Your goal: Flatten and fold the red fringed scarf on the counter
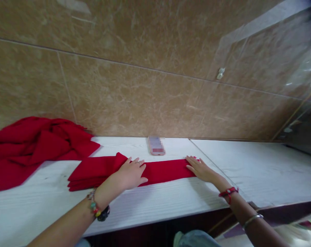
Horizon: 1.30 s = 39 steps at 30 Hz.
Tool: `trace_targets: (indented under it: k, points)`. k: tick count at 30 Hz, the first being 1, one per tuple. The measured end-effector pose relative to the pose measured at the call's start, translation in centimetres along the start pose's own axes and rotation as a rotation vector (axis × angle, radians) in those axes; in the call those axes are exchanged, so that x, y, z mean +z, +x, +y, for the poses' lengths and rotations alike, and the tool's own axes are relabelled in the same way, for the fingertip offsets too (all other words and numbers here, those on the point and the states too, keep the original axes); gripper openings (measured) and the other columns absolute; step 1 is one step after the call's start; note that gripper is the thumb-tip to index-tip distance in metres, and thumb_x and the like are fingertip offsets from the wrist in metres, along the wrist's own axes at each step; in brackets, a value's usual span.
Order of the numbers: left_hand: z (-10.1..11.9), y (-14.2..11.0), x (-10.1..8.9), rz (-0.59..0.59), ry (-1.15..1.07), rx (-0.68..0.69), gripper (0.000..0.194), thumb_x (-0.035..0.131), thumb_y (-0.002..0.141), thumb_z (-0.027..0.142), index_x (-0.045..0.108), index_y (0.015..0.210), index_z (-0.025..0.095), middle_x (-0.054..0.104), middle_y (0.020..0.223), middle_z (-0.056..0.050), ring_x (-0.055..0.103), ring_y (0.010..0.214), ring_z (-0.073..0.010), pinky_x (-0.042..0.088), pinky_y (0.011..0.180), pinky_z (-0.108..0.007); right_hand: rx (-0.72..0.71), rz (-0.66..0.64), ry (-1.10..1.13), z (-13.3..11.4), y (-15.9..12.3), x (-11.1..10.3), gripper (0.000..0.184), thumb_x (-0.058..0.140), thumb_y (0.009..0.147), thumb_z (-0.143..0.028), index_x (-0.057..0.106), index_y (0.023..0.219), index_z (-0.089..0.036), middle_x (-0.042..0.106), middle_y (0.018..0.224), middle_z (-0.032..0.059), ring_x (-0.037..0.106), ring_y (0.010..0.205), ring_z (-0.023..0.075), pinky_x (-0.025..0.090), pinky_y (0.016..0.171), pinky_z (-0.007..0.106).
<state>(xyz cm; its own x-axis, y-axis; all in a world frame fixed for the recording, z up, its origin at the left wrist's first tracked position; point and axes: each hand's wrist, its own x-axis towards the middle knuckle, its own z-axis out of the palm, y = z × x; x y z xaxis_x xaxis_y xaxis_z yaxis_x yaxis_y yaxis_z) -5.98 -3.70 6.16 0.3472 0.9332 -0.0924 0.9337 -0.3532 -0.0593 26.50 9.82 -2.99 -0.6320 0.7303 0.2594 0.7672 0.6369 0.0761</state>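
Head view: folded red cloth (168,171) lies along a white counter (157,207), the left hand (132,174) spread flat midway, the right hand (200,169) at its far-right end, neither grasping; light, even outward pressure should best keep it smooth. Behind sits a phone (156,145); leftward, rumpled red fabric (39,147).

One head-worn view — forward and down, close over the white counter (260,168)

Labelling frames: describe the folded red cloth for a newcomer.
On the white counter below the tiled wall, the folded red cloth lies under the left hand and right hand. Unlike the crumpled red cloth at left, it forms a neat strip.
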Motion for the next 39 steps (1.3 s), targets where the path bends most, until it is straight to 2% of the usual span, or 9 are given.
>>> trace_targets:
  k: [3, 7, 11, 14, 18, 23, 28, 34, 39]
  points:
    - [-4.0, -2.9, -1.8, 0.057, -0.105, -0.058, 0.051, 0.034, 0.085, 0.043, 0.040, 0.127, 0.016, 0.037, 0.136, -0.010, 0.032, 0.125, -0.0205, 0.023, 0.102, -0.035, -0.031, 0.081, 0.074, -4.2, 2.2, -1.7, 0.049, 0.025, 0.090, -0.037, 0.030, 0.133, -0.015, 0.034, 0.136, 0.0149, 0.024, 0.127, 0.0259, 0.025, 0.099, 0.054]
    - [-9.0, -5.5, -2.2, 0.118, -0.152, -0.300, 0.055, 0.029, 0.085, 0.040, 0.039, 0.127, 0.006, 0.037, 0.135, -0.014, 0.032, 0.125, -0.0207, 0.021, 0.103, -0.031, -0.264, 0.113, 0.210, -12.2, 5.2, -3.0, 0.052, 0.025, 0.091, -0.040, 0.024, 0.136, -0.014, 0.030, 0.139, 0.0138, 0.021, 0.129, 0.0224, 0.024, 0.102, 0.048]
    - [-12.1, -7.4, -0.8, -0.022, -0.258, -0.344, 0.063, 0.034, 0.080, 0.048, 0.038, 0.127, 0.007, 0.039, 0.133, -0.014, 0.037, 0.121, -0.0221, 0.025, 0.101, -0.032, -0.337, 0.040, 0.217, -16.5, 6.4, -1.7, 0.054, 0.027, 0.089, -0.045, 0.033, 0.132, -0.012, 0.036, 0.135, 0.0155, 0.029, 0.125, 0.0255, 0.027, 0.100, 0.049]
    - [-13.5, -8.4, 0.3, -0.065, -0.337, -0.334, 0.071, 0.041, 0.074, 0.057, 0.038, 0.127, 0.010, 0.040, 0.133, -0.013, 0.039, 0.120, -0.0233, 0.027, 0.100, -0.032, -0.305, -0.007, 0.222, -16.6, 6.5, -0.7, 0.055, 0.026, 0.089, -0.046, 0.033, 0.132, -0.012, 0.038, 0.133, 0.0146, 0.033, 0.123, 0.0249, 0.030, 0.099, 0.048]
    - [-14.8, -9.5, 0.8, -0.015, -0.419, -0.480, 0.078, 0.048, 0.068, 0.061, 0.038, 0.128, 0.012, 0.043, 0.130, -0.015, 0.041, 0.117, -0.0280, 0.032, 0.096, -0.034, -0.286, -0.024, 0.219, -16.1, 6.3, -0.8, 0.055, 0.025, 0.089, -0.046, 0.033, 0.132, -0.012, 0.038, 0.134, 0.0134, 0.034, 0.123, 0.0239, 0.030, 0.099, 0.047]
    - [-15.8, -10.1, 1.3, -0.036, -0.808, -0.587, 0.087, 0.060, 0.065, 0.048, 0.018, 0.137, 0.020, 0.046, 0.126, -0.014, 0.048, 0.110, -0.0260, 0.046, 0.079, -0.030, -0.288, -0.017, 0.213, -16.0, 6.1, -1.1, 0.053, 0.026, 0.089, -0.045, 0.033, 0.132, -0.014, 0.040, 0.133, 0.0129, 0.036, 0.122, 0.0233, 0.030, 0.099, 0.046]
    - [-15.7, -9.1, 1.8, -0.024, -0.983, -0.533, 0.087, 0.065, 0.062, 0.041, 0.021, 0.136, 0.025, 0.049, 0.124, -0.008, 0.046, 0.112, -0.0239, 0.047, 0.079, -0.028, -0.277, -0.016, 0.210, -14.5, 5.5, -0.9, 0.053, 0.027, 0.089, -0.045, 0.033, 0.132, -0.015, 0.041, 0.132, 0.0118, 0.037, 0.121, 0.0225, 0.030, 0.099, 0.045]
    - [-15.7, -8.6, 0.9, -0.013, -0.993, -0.484, 0.080, 0.064, 0.065, 0.041, 0.026, 0.134, 0.027, 0.042, 0.132, -0.004, 0.041, 0.117, -0.0203, 0.041, 0.089, -0.025, -0.270, -0.030, 0.174, -11.7, 4.3, -0.9, 0.053, 0.027, 0.089, -0.045, 0.032, 0.132, -0.015, 0.041, 0.132, 0.0125, 0.037, 0.121, 0.0218, 0.030, 0.099, 0.044]
    - [-18.7, -12.6, 0.3, -0.017, -0.827, -0.568, 0.062, 0.050, 0.079, 0.042, 0.026, 0.133, 0.023, 0.036, 0.137, -0.006, 0.041, 0.116, -0.0181, 0.040, 0.088, -0.026, -0.251, -0.015, 0.168, -9.8, 3.6, -0.6, 0.052, 0.028, 0.089, -0.044, 0.030, 0.134, -0.016, 0.041, 0.132, 0.0125, 0.037, 0.121, 0.0221, 0.030, 0.100, 0.045]
